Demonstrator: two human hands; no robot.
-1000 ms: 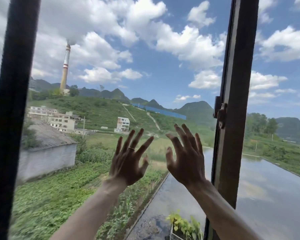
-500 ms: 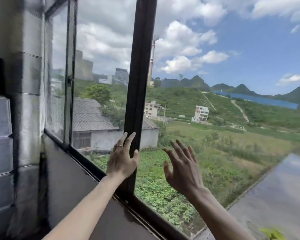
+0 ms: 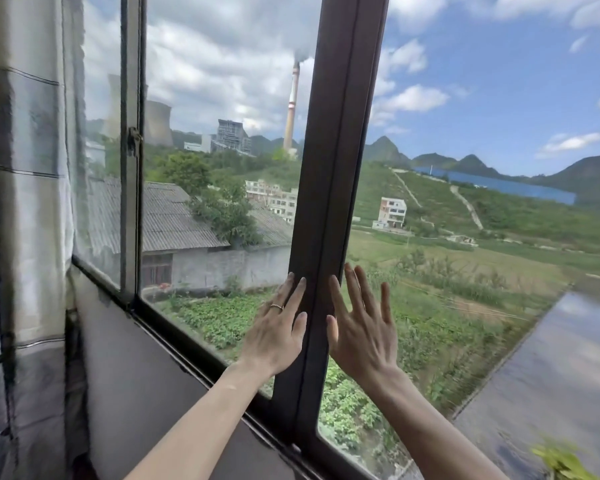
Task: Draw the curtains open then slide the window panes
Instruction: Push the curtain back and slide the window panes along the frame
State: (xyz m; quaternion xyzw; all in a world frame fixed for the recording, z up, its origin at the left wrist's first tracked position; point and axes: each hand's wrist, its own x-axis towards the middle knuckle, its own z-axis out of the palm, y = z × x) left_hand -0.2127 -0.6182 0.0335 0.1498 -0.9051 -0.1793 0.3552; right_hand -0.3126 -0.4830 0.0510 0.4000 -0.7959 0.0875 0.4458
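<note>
Smooth, dark, matt metal window frame (image 3: 329,209); clear glossy glass pane (image 3: 222,133); thin, soft pale cloth curtain (image 3: 32,202); my shiny metal ring (image 3: 276,306).

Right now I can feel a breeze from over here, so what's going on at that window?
A person is working the sliding window bare-handed. Both hands are open and flat: the left hand rests against the dark upright frame of the pane, and the right hand is spread just beside it on its other side. The curtain is already bunched at the left edge. A second, thinner frame with a latch stands further left.
</note>
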